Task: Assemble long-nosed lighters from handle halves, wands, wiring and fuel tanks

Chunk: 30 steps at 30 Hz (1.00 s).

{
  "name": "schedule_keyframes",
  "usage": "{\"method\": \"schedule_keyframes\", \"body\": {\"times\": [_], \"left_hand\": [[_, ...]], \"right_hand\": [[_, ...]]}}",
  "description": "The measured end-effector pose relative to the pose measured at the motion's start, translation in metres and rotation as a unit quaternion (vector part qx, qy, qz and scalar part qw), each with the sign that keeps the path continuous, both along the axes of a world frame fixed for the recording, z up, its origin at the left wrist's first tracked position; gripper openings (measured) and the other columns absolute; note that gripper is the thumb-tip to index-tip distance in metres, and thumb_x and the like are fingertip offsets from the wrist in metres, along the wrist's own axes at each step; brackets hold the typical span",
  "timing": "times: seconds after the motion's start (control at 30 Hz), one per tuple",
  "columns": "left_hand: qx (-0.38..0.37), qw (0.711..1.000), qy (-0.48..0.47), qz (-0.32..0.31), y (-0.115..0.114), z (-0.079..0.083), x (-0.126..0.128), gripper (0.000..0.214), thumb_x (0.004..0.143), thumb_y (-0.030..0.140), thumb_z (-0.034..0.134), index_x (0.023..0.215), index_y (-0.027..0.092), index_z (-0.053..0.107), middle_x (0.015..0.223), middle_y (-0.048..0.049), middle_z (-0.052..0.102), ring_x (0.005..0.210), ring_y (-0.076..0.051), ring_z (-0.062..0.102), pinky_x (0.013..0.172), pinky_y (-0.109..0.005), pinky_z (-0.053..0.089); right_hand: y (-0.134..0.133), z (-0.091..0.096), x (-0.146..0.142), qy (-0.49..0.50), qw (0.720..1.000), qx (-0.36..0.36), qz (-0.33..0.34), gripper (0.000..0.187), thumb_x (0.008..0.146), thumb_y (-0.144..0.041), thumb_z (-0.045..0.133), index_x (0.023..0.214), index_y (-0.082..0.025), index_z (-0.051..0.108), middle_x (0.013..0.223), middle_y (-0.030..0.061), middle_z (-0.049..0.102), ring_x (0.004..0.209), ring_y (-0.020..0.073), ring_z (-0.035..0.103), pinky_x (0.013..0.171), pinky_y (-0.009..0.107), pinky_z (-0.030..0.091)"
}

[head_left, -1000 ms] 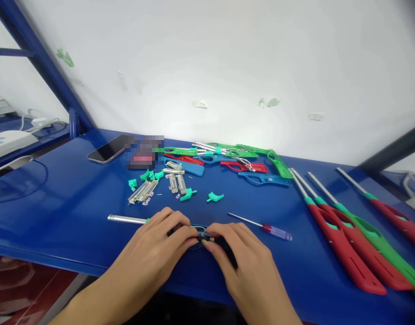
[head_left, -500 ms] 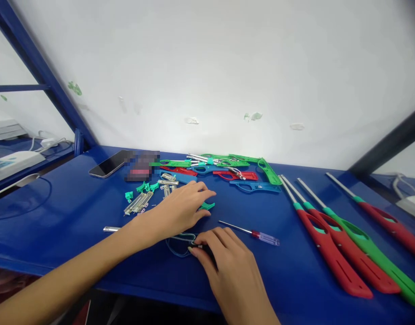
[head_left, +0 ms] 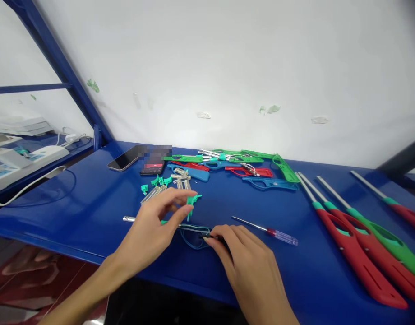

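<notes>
Closest in, the right hand (head_left: 251,255) stays down at a blue lighter half-shell (head_left: 193,246) lying on the table (head_left: 207,275), its thumb and forefinger closed on a small dark part (head_left: 203,236) by the grip; the part is mostly hidden. Just beyond, the left hand (head_left: 153,228) has come back from its reach: half a second ago it was spread over the loose pieces, and now it holds a teal trigger (head_left: 191,200) clear of the table, pinched between thumb and fingertips, the other fingers loosely curled. The trigger is thus above the shell and apart from it, which seems to bring it into the work there. The shell's metal tube (head_left: 128,219) points out leftward. Past the hands lie a screwdriver (head_left: 282,236), more teal triggers (head_left: 160,181), and, farthest, red, green and blue half-shells (head_left: 270,183) near the wall
</notes>
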<state>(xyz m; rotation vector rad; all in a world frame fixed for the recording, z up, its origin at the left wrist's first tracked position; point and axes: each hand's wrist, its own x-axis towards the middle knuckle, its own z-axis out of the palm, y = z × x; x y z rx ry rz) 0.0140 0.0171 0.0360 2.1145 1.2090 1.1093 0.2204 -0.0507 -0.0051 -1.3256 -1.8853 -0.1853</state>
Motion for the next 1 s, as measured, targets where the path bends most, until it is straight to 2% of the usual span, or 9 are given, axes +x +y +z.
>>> {"method": "schedule_keyframes", "body": {"times": [0.1,0.2,0.33,0.47,0.63,0.83,1.0], "left_hand": [[-0.022,0.998,-0.06,0.022,-0.012,-0.008,-0.006,0.02,0.104,0.04,0.073,0.117,0.025,0.073,0.102,-0.0029,0.08,0.085,-0.018,0.079,0.072,-0.025,0.065],[-0.027,0.994,-0.094,0.04,-0.012,-0.012,-0.009,0.019,0.099,0.04,0.078,0.103,0.023,0.069,0.106,-0.0037,0.082,0.087,-0.019,0.081,0.071,-0.024,0.065],[-0.021,0.995,-0.088,0.049,-0.009,-0.016,-0.012,0.019,0.096,0.037,0.082,0.089,0.022,0.073,0.088,-0.0009,0.082,0.074,-0.017,0.079,0.065,-0.022,0.062],[0.013,0.997,-0.067,0.03,-0.009,-0.019,-0.01,0.007,0.098,0.032,0.079,0.097,0.026,0.083,0.089,0.001,0.083,0.075,-0.016,0.077,0.073,-0.025,0.064],[0.052,0.997,-0.045,-0.029,-0.008,-0.023,-0.01,0.014,0.103,0.024,0.074,0.101,0.029,0.087,0.098,0.0015,0.087,0.088,-0.017,0.083,0.086,-0.025,0.068],[0.09,0.993,-0.02,-0.075,-0.011,-0.021,-0.01,0.02,0.103,0.014,0.073,0.11,0.028,0.086,0.105,0.0027,0.085,0.091,-0.012,0.082,0.088,-0.016,0.066],[0.124,0.986,0.01,-0.109,-0.017,-0.02,-0.006,0.023,0.103,0.008,0.069,0.113,0.023,0.084,0.11,-0.0006,0.082,0.095,-0.011,0.08,0.092,-0.016,0.064]], "right_hand": [[0.001,0.004,0.0,-0.011,1.0,0.014,0.0,0.048,0.12,-0.045,0.037,0.095,-0.024,0.072,0.082,-0.0021,0.082,0.065,0.0148,0.078,0.056,0.031,0.047],[0.003,0.007,0.0,-0.016,1.0,0.026,0.007,0.043,0.12,-0.042,0.041,0.097,-0.023,0.073,0.084,-0.0024,0.083,0.064,0.0138,0.079,0.057,0.03,0.048],[0.002,0.005,-0.001,-0.006,0.999,0.04,0.015,0.034,0.119,-0.035,0.048,0.099,-0.022,0.073,0.084,-0.0023,0.083,0.069,0.0135,0.081,0.066,0.026,0.054],[-0.002,0.004,-0.001,0.01,0.999,0.037,0.025,0.025,0.117,-0.026,0.054,0.103,-0.02,0.074,0.086,-0.0004,0.084,0.074,0.0146,0.081,0.072,0.025,0.057],[-0.005,0.006,0.0,0.037,0.999,0.006,0.038,0.022,0.115,-0.023,0.056,0.106,-0.02,0.076,0.091,0.0018,0.085,0.077,0.0163,0.082,0.072,0.025,0.061],[-0.003,0.006,0.003,0.071,0.997,-0.018,0.035,0.022,0.113,-0.021,0.057,0.108,-0.021,0.078,0.094,-0.0005,0.087,0.08,0.0158,0.083,0.073,0.025,0.063],[-0.002,0.005,0.005,0.088,0.995,-0.042,0.017,0.024,0.113,-0.022,0.056,0.107,-0.024,0.079,0.097,-0.0018,0.088,0.084,0.0164,0.085,0.071,0.024,0.064]]}}
